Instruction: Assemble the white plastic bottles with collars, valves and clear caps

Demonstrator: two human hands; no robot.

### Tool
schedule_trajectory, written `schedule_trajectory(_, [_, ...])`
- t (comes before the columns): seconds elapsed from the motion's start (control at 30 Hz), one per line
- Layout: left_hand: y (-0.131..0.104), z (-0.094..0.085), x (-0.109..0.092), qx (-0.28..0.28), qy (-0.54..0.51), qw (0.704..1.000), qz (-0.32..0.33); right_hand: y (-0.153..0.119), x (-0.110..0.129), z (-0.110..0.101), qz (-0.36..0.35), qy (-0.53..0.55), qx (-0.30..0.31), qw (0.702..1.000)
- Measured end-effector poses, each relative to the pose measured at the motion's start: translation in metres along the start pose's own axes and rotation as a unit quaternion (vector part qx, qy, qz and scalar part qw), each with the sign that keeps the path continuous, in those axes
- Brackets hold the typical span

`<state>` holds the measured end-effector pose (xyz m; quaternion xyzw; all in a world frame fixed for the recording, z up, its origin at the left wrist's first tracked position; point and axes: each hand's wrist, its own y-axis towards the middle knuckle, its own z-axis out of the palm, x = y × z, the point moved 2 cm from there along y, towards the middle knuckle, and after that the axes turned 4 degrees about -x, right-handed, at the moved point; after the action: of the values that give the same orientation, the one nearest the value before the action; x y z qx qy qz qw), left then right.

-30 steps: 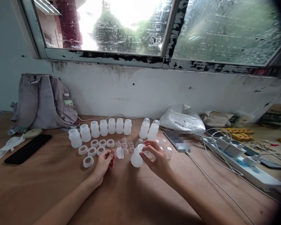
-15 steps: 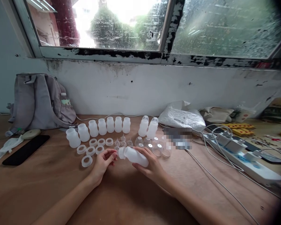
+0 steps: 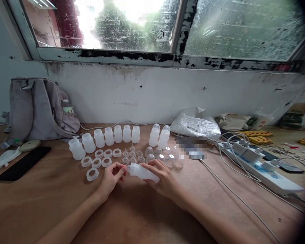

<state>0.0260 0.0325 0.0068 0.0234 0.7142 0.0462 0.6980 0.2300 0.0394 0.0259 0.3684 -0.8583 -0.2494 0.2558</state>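
My right hand (image 3: 161, 176) is wrapped round a frosted white baby bottle (image 3: 146, 173), tipped on its side with its mouth to the left. At that mouth sits a white collar ring (image 3: 134, 169) with a clear bottle nipple (image 3: 128, 169) poking out. The fingertips of my left hand (image 3: 115, 176) pinch the nipple's tip. Just beyond lie several loose clear nipples (image 3: 132, 154) and, to their left, several white collar rings (image 3: 92, 174). Several clear domed caps (image 3: 169, 161) rest beyond my right hand.
Open bottles (image 3: 109, 136) stand in a row at the back; two capped bottles (image 3: 154, 135) stand right of them. A grey backpack (image 3: 38, 108) and black phone-like slab (image 3: 25, 163) are at left. Silvery packaging (image 3: 195, 124), a power strip (image 3: 277, 181) and cables occupy the right.
The bottle and the collar ring have come together; a gap showed between them earlier. The nipple now shows at the ring's left side. The view has shifted slightly.
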Motion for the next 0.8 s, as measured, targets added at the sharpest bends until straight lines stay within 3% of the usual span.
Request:
schedule_trajectory(0.23, [-0.002,0.0,0.0,0.012,0.024,1.0,0.013,-0.003,0.001,0.001,-0.023,-0.007,-0.001,1.0])
schedule_trajectory(0.47, [-0.007,-0.003,0.0,-0.015,0.148,0.986,0.073,-0.003,0.006,0.0,-0.024,0.026,-0.012,0.999])
schedule_trajectory(0.8, [-0.006,-0.001,0.0,0.006,0.132,0.99,0.046,-0.002,0.01,-0.003,-0.036,0.011,0.001,0.999])
